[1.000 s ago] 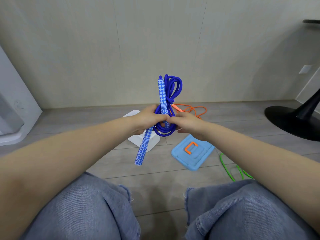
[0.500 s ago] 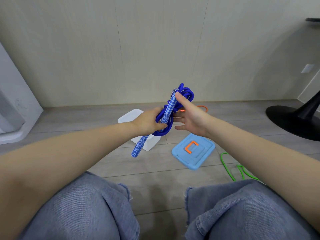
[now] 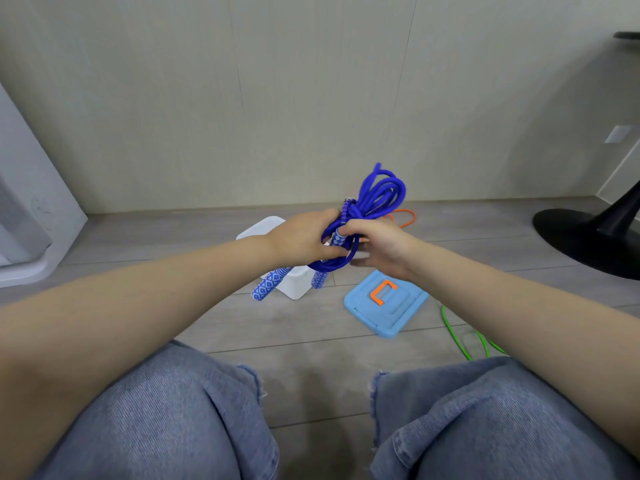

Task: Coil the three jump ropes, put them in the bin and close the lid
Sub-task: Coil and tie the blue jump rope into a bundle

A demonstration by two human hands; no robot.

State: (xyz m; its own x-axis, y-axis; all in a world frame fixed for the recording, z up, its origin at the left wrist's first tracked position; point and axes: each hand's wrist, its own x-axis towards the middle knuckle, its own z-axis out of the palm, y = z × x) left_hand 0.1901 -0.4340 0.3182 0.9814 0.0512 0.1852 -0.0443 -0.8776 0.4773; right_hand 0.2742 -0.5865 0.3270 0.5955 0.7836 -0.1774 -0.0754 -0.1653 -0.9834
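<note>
Gripping the coiled blue jump rope [image 3: 367,216] between them at mid-air, the left hand [image 3: 304,237] and right hand [image 3: 381,245] are curled round the bundle, whose long axis tilts from lower left to upper right. The white bin [image 3: 294,282] sits on the floor directly beneath the hands, nearer the left one. The blue lid [image 3: 386,303] lies just right of it, with orange rope [image 3: 405,216] and green rope [image 3: 457,334] loose on the floor.

Coiled blue jump rope [image 3: 375,199] held above white bin [image 3: 294,282]; blue lid [image 3: 386,306] off.
</note>
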